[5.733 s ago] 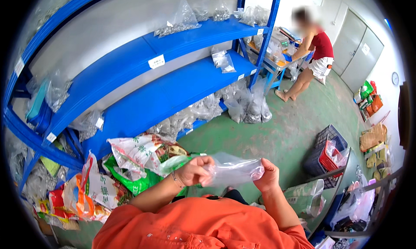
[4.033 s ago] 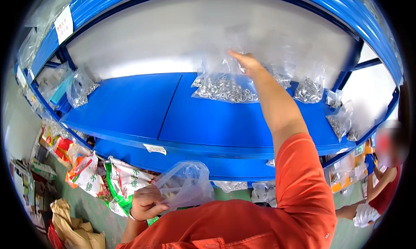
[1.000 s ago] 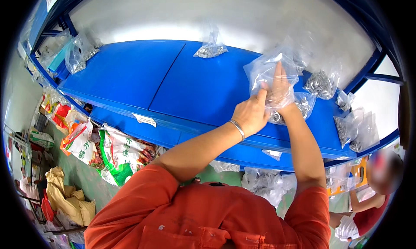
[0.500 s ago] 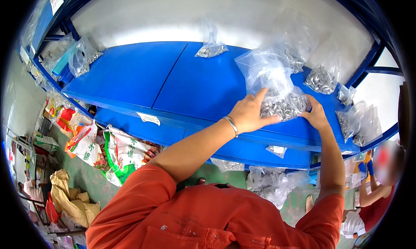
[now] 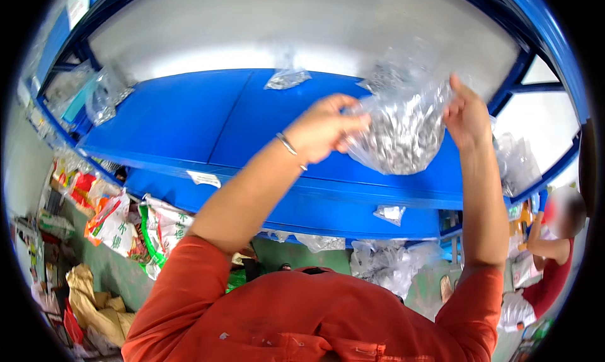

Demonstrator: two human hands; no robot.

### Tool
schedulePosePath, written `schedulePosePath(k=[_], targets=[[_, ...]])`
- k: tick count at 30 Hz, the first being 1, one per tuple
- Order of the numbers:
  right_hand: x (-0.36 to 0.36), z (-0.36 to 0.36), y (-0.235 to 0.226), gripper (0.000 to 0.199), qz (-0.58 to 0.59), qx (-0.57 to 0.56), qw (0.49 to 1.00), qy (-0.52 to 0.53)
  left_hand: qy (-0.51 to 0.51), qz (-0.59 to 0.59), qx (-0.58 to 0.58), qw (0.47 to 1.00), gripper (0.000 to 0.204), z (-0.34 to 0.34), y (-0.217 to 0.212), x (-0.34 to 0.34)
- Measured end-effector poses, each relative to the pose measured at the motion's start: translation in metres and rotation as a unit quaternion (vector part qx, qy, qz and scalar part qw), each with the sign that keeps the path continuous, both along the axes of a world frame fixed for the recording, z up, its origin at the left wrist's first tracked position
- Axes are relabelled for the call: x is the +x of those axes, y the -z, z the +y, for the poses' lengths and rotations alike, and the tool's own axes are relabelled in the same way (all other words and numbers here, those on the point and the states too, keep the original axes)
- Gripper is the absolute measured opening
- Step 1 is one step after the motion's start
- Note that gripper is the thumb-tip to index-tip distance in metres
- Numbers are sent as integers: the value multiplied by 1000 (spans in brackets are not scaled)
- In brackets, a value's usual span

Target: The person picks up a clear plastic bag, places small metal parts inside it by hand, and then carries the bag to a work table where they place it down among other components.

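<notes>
Clear plastic bag of metal parts [image 5: 403, 138] held over blue shelf [image 5: 176, 113]; my left hand [image 5: 334, 126] pinches left edge, right hand [image 5: 463, 113] curls on right edge. Better keep both grips level.

1. Upper blue rack shelf [image 5: 176, 110]: a clear plastic bag of metal pieces [image 5: 287, 80] at the back, near the middle; a second metal-filled bag [image 5: 382, 78], partly hidden, further right; a third clear bag [image 5: 103, 102] at the left end
2. Lower blue rack shelf [image 5: 309, 211]: a small clear packet [image 5: 390, 214] toward the right
3. Green floor [image 5: 271, 260]: printed sacks [image 5: 166, 226] and a crumpled brown sack [image 5: 94, 305] on the left
</notes>
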State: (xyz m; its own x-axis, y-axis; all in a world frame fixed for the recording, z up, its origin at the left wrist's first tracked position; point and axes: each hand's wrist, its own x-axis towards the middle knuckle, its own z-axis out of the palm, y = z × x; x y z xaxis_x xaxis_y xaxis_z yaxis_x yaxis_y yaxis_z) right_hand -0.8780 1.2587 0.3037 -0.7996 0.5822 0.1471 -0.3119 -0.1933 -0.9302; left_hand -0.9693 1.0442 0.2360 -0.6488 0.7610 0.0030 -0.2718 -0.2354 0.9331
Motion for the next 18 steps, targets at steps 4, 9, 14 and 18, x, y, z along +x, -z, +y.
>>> schedulePosePath(k=[4, 9, 14, 18], targets=[[-26, 15, -31, 10, -36, 7, 998, -44, 66, 19, 39, 997, 36, -16, -36, -51], [-2, -17, -50, 8, -22, -9, 995, -101, -72, 58, -66, 994, 32, -23, -13, -34], [-27, -32, -69, 8, 57, -58, 996, -35, -132, 101, -5, 986, 18, -11, -18, -32], [-34, -18, -75, 16, 157, -58, 985, -50, -144, 164, -38, 975, 8, -7, -20, -33]])
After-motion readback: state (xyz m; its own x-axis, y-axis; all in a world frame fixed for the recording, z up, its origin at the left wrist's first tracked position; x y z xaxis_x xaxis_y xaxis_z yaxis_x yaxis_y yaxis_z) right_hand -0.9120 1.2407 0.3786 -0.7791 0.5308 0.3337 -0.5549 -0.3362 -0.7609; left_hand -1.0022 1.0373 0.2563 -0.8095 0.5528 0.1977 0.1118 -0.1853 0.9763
